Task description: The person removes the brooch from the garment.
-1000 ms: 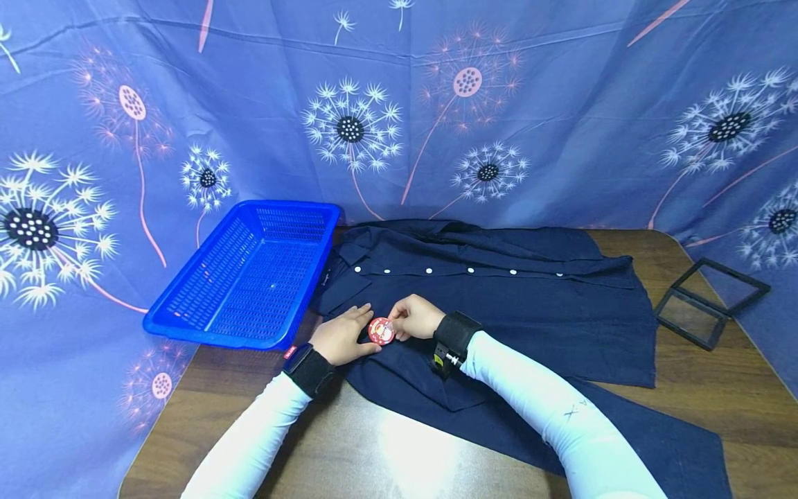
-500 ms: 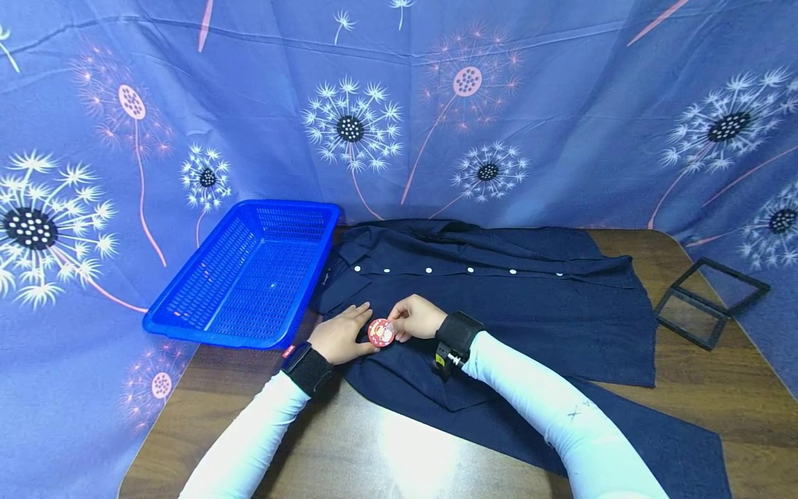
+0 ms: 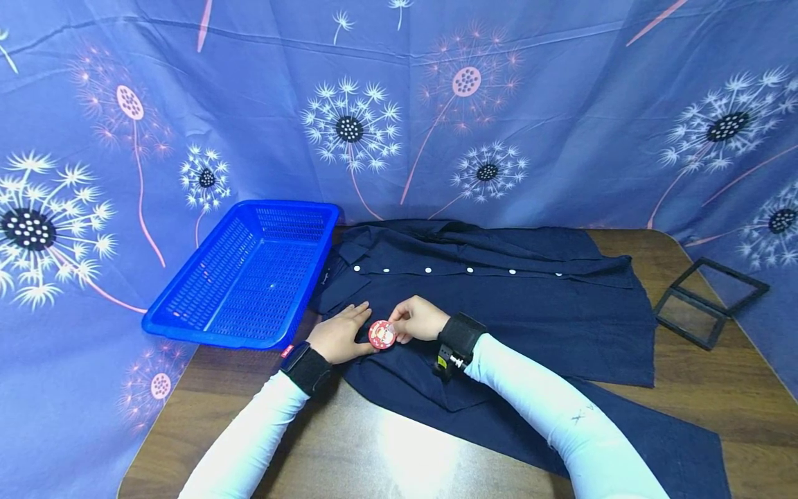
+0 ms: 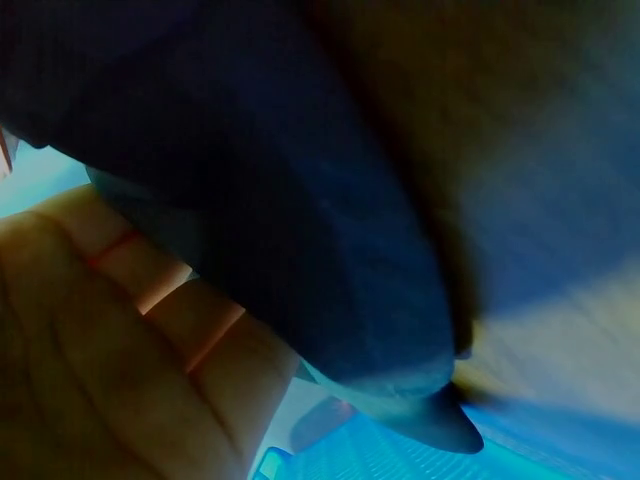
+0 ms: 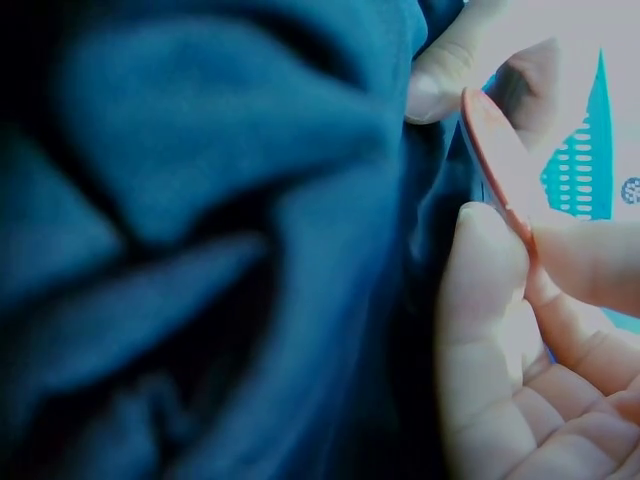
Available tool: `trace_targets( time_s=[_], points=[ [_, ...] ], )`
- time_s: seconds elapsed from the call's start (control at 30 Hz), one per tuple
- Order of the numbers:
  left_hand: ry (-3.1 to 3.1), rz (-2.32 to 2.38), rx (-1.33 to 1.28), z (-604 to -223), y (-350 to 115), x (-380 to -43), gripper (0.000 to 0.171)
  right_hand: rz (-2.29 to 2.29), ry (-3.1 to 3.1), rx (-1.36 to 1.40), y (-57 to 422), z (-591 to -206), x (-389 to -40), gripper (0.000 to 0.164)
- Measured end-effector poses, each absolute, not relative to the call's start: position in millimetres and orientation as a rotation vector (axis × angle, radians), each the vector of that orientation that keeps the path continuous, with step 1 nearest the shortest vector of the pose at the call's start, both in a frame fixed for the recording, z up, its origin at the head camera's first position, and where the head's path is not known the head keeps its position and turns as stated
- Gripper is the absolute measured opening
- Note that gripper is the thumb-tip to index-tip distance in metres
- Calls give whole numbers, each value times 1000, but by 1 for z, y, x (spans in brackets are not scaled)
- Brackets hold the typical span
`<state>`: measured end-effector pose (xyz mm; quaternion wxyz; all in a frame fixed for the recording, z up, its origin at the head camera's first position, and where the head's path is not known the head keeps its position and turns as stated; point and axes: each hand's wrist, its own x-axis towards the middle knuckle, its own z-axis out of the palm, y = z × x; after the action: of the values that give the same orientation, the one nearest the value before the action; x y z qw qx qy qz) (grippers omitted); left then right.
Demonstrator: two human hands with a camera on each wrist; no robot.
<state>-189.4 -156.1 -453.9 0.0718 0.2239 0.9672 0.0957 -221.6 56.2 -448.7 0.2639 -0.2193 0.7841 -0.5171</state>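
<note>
A dark navy button-up shirt (image 3: 499, 312) lies spread out, its white buttons in a row. My right hand (image 3: 419, 319) pinches the right edge of a round red badge (image 3: 380, 334) with a cartoon picture, between thumb and fingers. In the right wrist view the badge (image 5: 497, 165) is seen nearly edge-on, held close to the cloth. Its back is hidden. My left hand (image 3: 339, 336) rests on the shirt with fingers stretched out, its thumb beside the badge's left edge. The left wrist view shows the palm (image 4: 110, 340) and dark cloth over the fingertips.
A blue perforated plastic basket (image 3: 249, 277) stands at the left, close to the shirt collar. Two black square frames (image 3: 711, 301), joined at a side, lie at the right table edge. A blue dandelion-print cloth (image 3: 399, 104) hangs behind the wooden table (image 3: 299, 450).
Both hands stay almost in place. The badge has shifted very slightly down and tilted a little in my right hand's pinch.
</note>
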Motion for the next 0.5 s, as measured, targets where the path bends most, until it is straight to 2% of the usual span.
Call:
trace_targets(
  time_s=[0.5],
  points=[
    [2881, 273, 637, -456, -156, -192, 86, -1483, 2166, -563, 78, -446, -226, 14]
  ],
)
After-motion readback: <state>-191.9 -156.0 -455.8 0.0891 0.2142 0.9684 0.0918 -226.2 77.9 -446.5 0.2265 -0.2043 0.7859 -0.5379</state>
